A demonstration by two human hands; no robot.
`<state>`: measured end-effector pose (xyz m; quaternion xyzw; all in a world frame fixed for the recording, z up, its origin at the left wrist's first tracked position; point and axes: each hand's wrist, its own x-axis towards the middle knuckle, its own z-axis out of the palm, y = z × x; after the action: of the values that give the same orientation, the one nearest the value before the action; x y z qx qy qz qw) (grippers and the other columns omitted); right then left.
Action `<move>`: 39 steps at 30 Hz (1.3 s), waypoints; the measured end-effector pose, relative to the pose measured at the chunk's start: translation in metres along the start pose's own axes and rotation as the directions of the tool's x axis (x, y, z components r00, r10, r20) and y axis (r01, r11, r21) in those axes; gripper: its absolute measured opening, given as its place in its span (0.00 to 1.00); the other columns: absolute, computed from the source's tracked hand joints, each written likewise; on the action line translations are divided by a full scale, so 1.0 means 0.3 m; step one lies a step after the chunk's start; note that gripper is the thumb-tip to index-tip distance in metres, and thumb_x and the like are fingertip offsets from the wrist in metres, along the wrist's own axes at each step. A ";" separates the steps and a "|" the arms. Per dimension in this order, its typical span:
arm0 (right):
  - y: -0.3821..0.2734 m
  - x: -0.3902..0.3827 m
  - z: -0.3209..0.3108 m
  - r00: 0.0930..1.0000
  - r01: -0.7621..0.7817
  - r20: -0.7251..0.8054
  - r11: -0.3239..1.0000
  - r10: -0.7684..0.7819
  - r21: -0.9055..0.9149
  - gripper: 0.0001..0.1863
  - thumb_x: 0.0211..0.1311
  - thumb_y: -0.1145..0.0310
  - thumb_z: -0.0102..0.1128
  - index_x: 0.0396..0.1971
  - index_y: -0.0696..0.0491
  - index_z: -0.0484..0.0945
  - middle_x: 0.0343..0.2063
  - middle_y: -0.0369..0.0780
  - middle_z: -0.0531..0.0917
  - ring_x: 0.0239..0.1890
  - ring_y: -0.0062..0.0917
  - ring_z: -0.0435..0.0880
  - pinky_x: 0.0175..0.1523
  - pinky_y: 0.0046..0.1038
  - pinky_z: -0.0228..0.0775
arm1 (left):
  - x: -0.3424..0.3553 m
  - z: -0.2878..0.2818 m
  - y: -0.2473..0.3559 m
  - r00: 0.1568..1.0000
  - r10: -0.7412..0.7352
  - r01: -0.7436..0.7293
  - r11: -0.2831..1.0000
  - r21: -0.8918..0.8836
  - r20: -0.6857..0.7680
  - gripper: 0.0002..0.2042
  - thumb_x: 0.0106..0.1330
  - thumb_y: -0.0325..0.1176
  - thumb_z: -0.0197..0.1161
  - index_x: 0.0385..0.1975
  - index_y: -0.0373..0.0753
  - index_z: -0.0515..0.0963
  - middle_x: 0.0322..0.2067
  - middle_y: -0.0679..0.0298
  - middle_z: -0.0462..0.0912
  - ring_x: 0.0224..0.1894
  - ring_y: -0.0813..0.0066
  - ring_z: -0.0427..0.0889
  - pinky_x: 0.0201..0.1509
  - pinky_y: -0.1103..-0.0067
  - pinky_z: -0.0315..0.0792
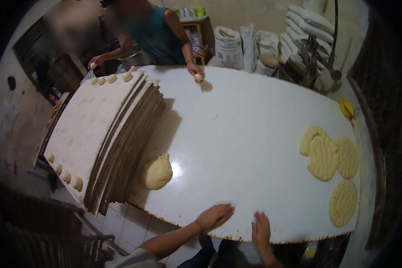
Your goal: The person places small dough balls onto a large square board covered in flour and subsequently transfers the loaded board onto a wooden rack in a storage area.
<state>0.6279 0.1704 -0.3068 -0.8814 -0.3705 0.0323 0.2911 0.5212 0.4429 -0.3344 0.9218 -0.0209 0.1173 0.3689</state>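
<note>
My left hand (215, 215) and right hand (261, 228) lay flat, fingers spread and holding nothing, on the near edge of the white desk (245, 129). The dough lump (157, 172) sat to their left, apart from both (beside the stacked boards (120, 147)). Patterned dough discs (330, 156) lay far right.
</note>
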 end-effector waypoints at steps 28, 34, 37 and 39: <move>0.060 0.128 -0.013 0.978 -0.081 -0.189 0.996 0.088 0.043 0.19 0.72 0.67 0.65 0.58 0.59 0.80 0.58 0.49 0.80 0.68 0.47 0.73 0.75 0.46 0.61 | 0.106 -0.077 -0.008 0.978 -0.081 0.082 0.997 -0.003 -0.195 0.08 0.71 0.31 0.66 0.47 0.41 0.86 0.54 0.57 0.84 0.64 0.59 0.79 0.69 0.66 0.75; 0.220 -0.060 -0.164 0.990 -0.140 -0.037 0.990 0.139 -0.019 0.17 0.69 0.67 0.68 0.55 0.53 0.83 0.57 0.47 0.82 0.66 0.43 0.76 0.70 0.42 0.68 | -0.052 -0.188 -0.090 1.000 0.013 -0.013 1.000 0.006 0.011 0.12 0.70 0.28 0.67 0.52 0.41 0.85 0.55 0.58 0.85 0.64 0.57 0.79 0.70 0.66 0.75; 0.116 0.186 -0.092 0.964 -0.097 -0.243 0.993 0.109 0.060 0.17 0.70 0.67 0.66 0.56 0.56 0.82 0.57 0.48 0.82 0.66 0.46 0.76 0.71 0.43 0.67 | 0.250 -0.070 0.048 0.941 -0.165 0.193 0.979 0.066 -0.297 0.13 0.68 0.28 0.68 0.52 0.38 0.83 0.55 0.56 0.85 0.62 0.54 0.81 0.68 0.67 0.75; 0.077 0.093 -0.058 0.997 -0.029 -0.065 0.987 0.040 0.155 0.19 0.69 0.66 0.67 0.56 0.57 0.81 0.55 0.48 0.83 0.66 0.45 0.75 0.71 0.43 0.67 | 0.099 -0.002 0.034 0.984 -0.132 0.127 0.991 -0.046 -0.123 0.14 0.67 0.28 0.70 0.51 0.39 0.84 0.56 0.57 0.85 0.62 0.54 0.80 0.68 0.66 0.75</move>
<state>0.6676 0.1678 -0.3004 -0.8632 -0.3413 0.0359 0.3703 0.5486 0.4374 -0.3202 0.9048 0.0603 0.1507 0.3936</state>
